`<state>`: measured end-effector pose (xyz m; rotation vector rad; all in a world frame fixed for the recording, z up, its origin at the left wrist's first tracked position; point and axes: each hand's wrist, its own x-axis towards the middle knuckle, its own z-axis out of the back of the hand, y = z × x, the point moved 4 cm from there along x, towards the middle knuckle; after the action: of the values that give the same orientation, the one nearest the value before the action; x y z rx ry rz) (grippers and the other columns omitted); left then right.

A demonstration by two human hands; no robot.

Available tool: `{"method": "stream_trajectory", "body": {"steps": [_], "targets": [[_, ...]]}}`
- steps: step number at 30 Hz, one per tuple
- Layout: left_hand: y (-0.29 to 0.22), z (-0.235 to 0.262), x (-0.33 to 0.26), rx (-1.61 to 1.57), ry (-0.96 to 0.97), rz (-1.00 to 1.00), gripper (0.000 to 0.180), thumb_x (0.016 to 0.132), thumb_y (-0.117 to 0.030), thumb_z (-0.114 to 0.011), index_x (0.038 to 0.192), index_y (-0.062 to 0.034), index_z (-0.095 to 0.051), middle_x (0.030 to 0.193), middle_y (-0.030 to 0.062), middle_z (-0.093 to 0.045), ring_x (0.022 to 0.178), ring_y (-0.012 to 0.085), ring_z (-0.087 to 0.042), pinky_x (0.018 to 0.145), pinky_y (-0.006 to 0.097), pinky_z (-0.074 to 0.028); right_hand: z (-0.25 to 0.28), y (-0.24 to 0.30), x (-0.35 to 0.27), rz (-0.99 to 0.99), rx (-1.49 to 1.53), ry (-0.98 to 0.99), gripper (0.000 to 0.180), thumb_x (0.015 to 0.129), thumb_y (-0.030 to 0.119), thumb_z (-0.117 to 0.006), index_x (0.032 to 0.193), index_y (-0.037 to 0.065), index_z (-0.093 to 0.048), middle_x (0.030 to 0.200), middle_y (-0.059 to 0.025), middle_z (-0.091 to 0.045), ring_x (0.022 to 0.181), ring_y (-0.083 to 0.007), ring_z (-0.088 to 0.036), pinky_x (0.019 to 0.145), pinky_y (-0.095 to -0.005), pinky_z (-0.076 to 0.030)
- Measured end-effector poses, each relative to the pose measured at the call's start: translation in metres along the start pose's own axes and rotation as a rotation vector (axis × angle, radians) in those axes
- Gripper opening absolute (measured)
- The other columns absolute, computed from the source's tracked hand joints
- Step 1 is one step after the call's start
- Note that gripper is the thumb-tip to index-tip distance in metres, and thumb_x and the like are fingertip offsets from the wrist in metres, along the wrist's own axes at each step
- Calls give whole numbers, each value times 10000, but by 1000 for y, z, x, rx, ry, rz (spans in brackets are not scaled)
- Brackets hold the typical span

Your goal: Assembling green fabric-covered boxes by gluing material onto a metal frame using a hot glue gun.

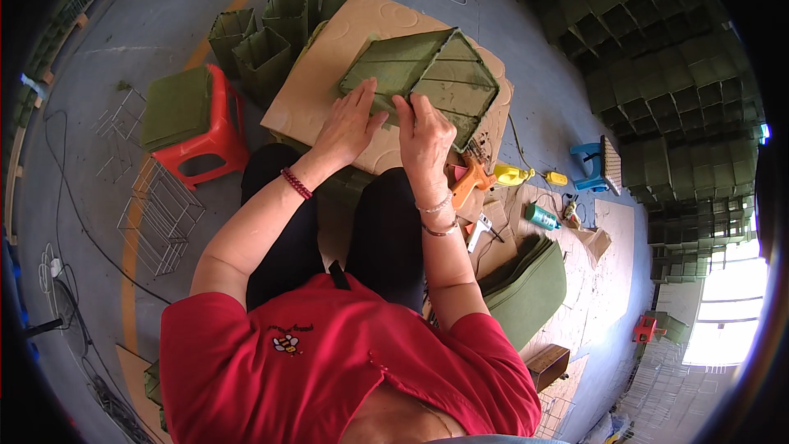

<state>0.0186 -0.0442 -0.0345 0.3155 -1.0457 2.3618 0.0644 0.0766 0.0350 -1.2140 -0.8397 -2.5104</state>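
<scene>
A green, fabric-like box on a wire frame lies on its side on a tan board-topped table. Its open end, with a dark rim, faces right. My left hand rests on the near side of the box, fingers stretched out and nearly flat. At the near corner of the open end, my right hand pinches the rim between thumb and curled fingers. Whether anything small sits under those fingertips is hidden.
Several similar green boxes stand behind the table. Left is a red stool near bare wire frames. Right are an orange-handled tool, a white glue gun, a yellow bottle and folded green sheets.
</scene>
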Motion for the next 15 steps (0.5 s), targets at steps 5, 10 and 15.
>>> {"method": "stream_trajectory", "body": {"steps": [5, 10, 15], "targets": [[38, -1, 5, -484, 104, 138, 592, 991, -362, -426, 1390, 68, -343, 1419, 232, -394, 1296, 341, -416, 1045, 403, -343, -8, 12, -7, 87, -141, 48, 207, 819, 150, -699, 741, 57, -531, 585, -88, -500, 507, -278, -518, 487, -369, -410], [31, 34, 7, -946, 99, 410, 830, 923, -564, -477, 1444, 43, -256, 1474, 222, -317, 1379, 288, -305, 1121, 346, -240, -17, 26, -27, 91, -85, 206, 158, 748, 131, -717, 811, 50, -597, 713, -73, -606, 629, -269, -595, 566, -366, -461], [-6, 50, 1, -534, 107, 106, 744, 903, -432, -591, 1365, 102, -356, 1339, 266, -480, 1256, 337, -468, 1018, 363, -372, -25, 38, -50, 114, -66, 387, 195, 723, 130, -686, 844, 27, -572, 966, -130, -651, 853, -275, -638, 749, -364, -505]]}}
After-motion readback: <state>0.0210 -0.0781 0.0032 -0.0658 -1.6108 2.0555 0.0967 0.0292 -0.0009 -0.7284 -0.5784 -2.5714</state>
